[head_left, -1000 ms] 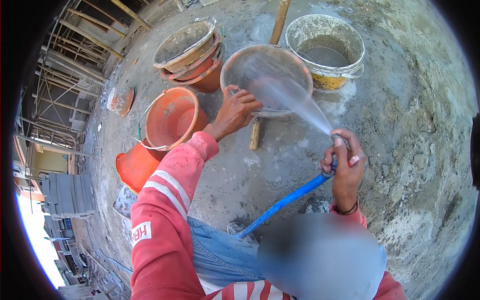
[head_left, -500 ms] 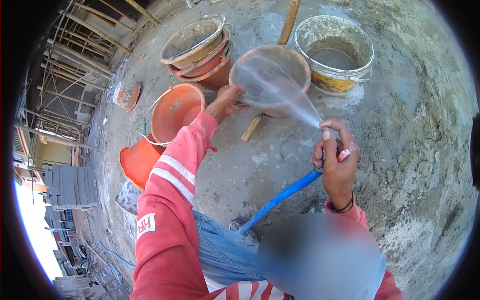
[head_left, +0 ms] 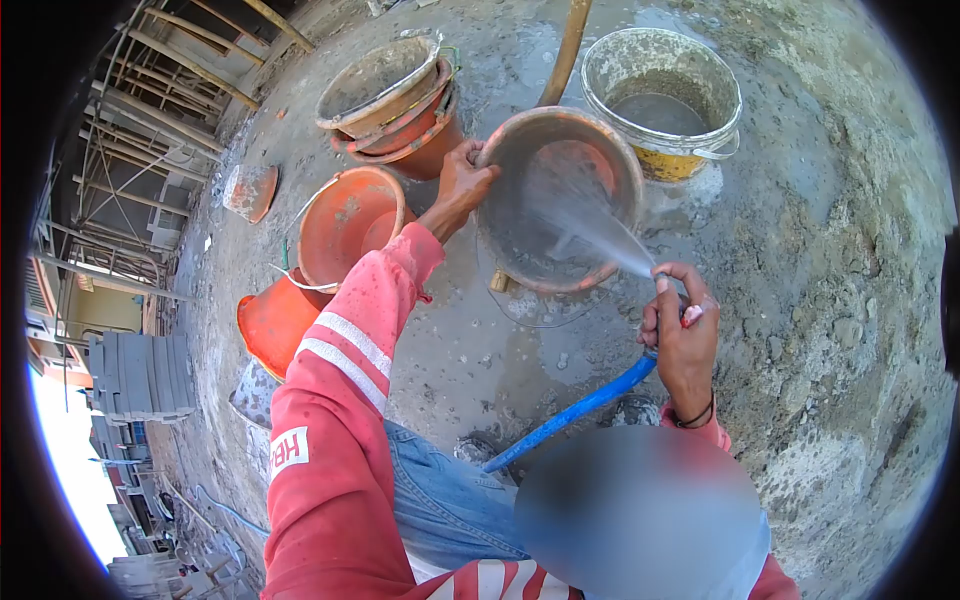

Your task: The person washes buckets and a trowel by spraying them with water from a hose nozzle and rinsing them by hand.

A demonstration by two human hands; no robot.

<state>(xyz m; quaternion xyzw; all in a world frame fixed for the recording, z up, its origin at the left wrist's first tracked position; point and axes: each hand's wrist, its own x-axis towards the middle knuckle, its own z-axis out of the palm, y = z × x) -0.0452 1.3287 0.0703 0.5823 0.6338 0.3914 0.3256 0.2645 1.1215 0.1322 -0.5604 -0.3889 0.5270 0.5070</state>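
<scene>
A mud-coated orange bucket [head_left: 500, 215] is tilted so that its open mouth faces me. My left hand [head_left: 464, 187] grips the rim at its upper left, fingers closed on the edge. My right hand [head_left: 685, 325] is wrapped round the end of a blue hose [head_left: 580, 408], to the lower right of the bucket. A fan of water sprays from the hose end into the bucket and strikes its inner wall and bottom. A thin wire handle hangs below the bucket. Behind and under it lies a wooden pole [head_left: 566, 50].
A white-rimmed yellow bucket [head_left: 672, 163] holding grey liquid stands behind on the right. Stacked basins [head_left: 425, 150] are at the back left. Nearer on the left are an orange bucket [head_left: 345, 235] and a tipped one [head_left: 268, 322]. The ground is wet and muddy; grey blocks [head_left: 140, 375] sit far left.
The bucket has tilted further towards me and come nearer, with my left hand now higher on its rim. The spray now reaches deeper inside. My right hand stays on the hose, slightly shifted.
</scene>
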